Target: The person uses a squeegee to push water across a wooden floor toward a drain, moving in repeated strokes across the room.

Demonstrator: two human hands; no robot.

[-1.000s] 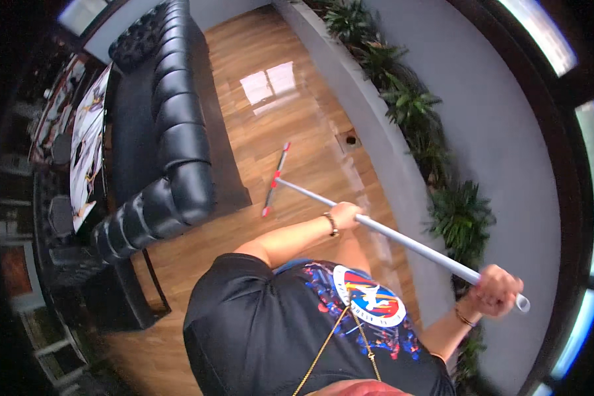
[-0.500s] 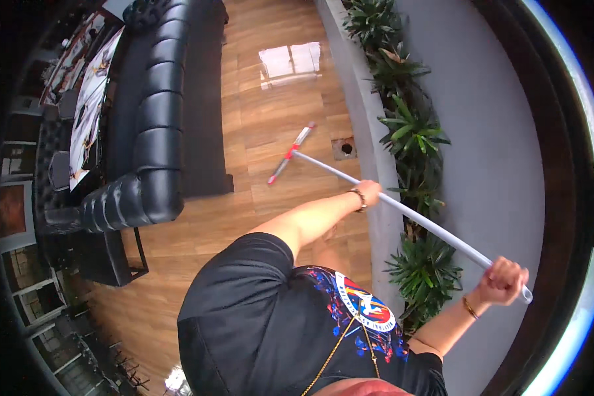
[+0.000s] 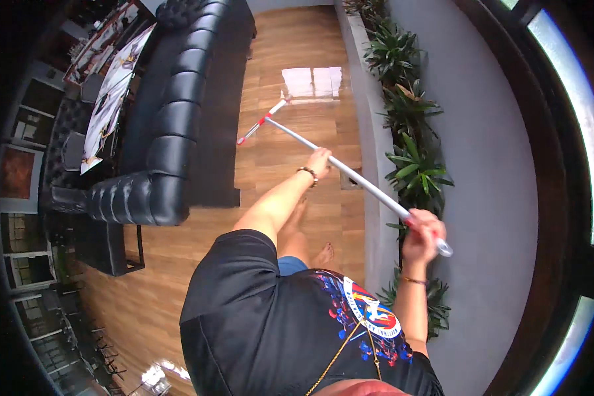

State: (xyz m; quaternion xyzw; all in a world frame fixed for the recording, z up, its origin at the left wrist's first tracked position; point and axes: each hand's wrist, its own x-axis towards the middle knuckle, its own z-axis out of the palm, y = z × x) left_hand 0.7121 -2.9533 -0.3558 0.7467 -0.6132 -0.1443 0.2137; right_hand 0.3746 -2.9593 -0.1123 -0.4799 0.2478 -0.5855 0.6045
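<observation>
A floor squeegee with a long pale pole (image 3: 369,187) slants across the view from upper left to lower right. Its thin red-and-grey head (image 3: 264,121) rests on the wood-look floor (image 3: 290,33), close to the base of the black sofa. Partway down the pole, my left hand (image 3: 319,163) is closed around it. My right hand (image 3: 423,236) grips the pole near its capped upper end, over the planter. Both arms reach forward, the left one stretched further out.
A tufted black sofa (image 3: 168,138) stands along the left, with a marble-patterned table (image 3: 115,92) behind it. On the right runs a grey planter ledge (image 3: 375,119) with leafy plants (image 3: 412,165) against a grey wall (image 3: 488,165). A floor drain (image 3: 351,179) shows partly behind the pole.
The squeegee head has moved forward and left across the floor, toward the sofa. Both hands have shifted left and forward with the pole, still gripping it. My bare feet now show below.
</observation>
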